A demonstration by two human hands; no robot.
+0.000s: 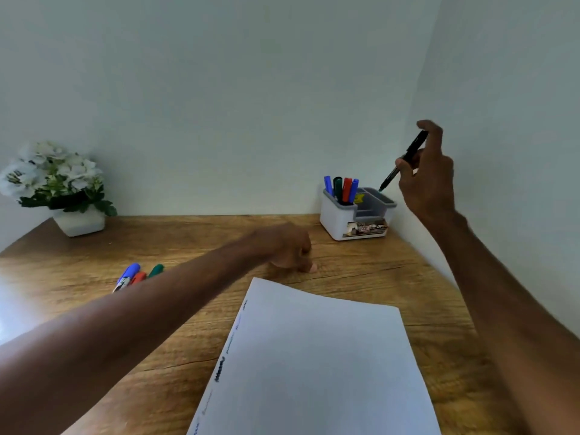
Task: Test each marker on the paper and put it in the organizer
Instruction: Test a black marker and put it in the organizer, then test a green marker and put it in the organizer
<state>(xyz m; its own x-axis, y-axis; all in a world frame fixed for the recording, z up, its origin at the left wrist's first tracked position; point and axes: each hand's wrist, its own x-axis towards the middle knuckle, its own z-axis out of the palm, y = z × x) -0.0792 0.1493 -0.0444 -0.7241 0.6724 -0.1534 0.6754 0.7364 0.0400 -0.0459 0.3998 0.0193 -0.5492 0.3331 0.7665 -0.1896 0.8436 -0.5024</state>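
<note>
Step in hand: While my right hand (pixel 430 180) is hovering at the right of the frame above the organizer (pixel 356 216), I am judging this to be the putting-away half of the cycle for one black marker (pixel 405 160).
Right grip: I am clamping the black marker between thumb and fingers, the barrel tilting with its lower end pointing down-left toward the organizer's rear-right compartment.
Marker tip: It is sitting just above the grey rim, or perhaps touching it; I cannot tell which, nor whether a cap is on.
Left grip: My left hand (pixel 290 248) is reaching across the middle of the frame, fingers curling loosely near the surface (pixel 194 237); I cannot tell whether it is holding anything.
Organizer: It is standing in the right corner by the wall, white with grey dividers, already carrying four markers upright in its left compartment: two blue, one green, one red.
Paper (pixel 317 356): It is lying at the lower centre of the frame, with faint test scribbles running along its left edge.
Waiting markers (pixel 138 274): Blue, red and green ones are lying together at the left of the frame, partly hidden by my forearm.
Next move: I am expecting to need a lower, more upright marker before letting go, so that it is dropping inside a compartment rather than tipping over the rim.
Progress: I am judging the job somewhat past halfway.
</note>
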